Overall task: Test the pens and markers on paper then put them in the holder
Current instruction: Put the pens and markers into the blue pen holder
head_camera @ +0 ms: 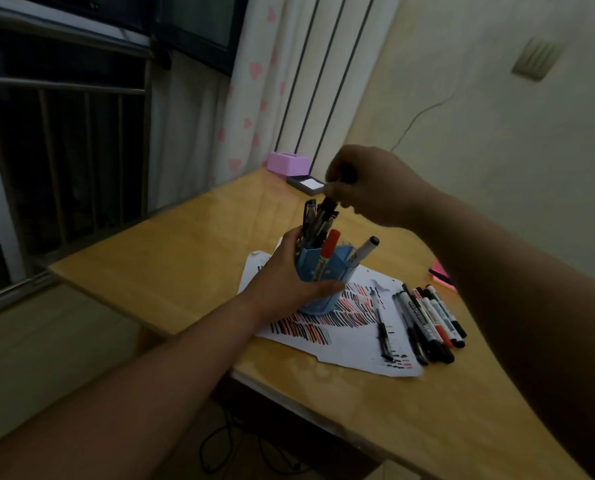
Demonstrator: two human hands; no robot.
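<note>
Here the left hand (pixel 289 282) curls round the blue holder (pixel 341 259), which stands on the scribbled paper (pixel 351 344) on the wooden worktop (pixel 185 251). Above it the right hand (pixel 375 188) pinches a black pen (pixel 329 204) by its upper end, its lower end among the dark pens at the holder's far side (whether it touches them is unclear). A red-capped marker (pixel 330 245) and a black-capped marker (pixel 367 247) lean at the near side. A lone pen (pixel 382 327) lies on the paper, and a row of markers (pixel 431 320) lies at its right edge.
</note>
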